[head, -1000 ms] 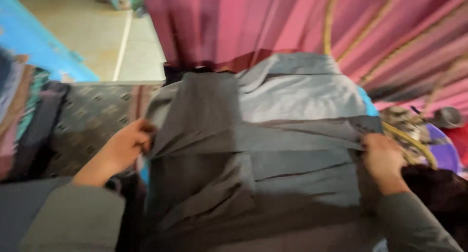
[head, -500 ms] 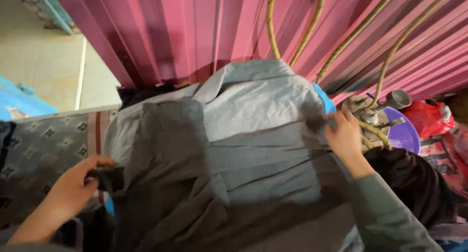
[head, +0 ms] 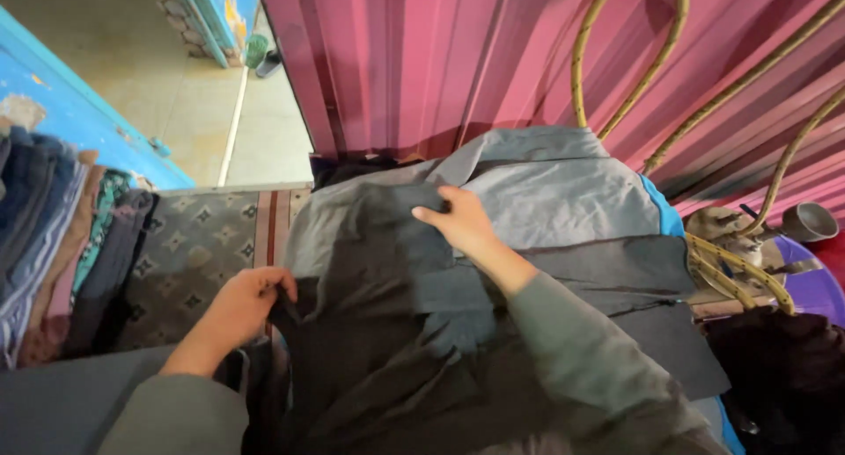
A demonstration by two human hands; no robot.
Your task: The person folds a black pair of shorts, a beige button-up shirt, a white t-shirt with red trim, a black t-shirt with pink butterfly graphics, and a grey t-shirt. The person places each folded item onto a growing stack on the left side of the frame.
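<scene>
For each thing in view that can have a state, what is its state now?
Grey garment: spread flat, partly folded.
Left hand: gripping the garment's left edge.
Right hand: flat on the garment's middle.
Stacked clothes: piled at left.
Metal bowl: upright.

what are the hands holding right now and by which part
The left hand grips the dark grey cloth garment at its left edge. The right hand presses flat on a fold near its middle, not gripping.
</scene>
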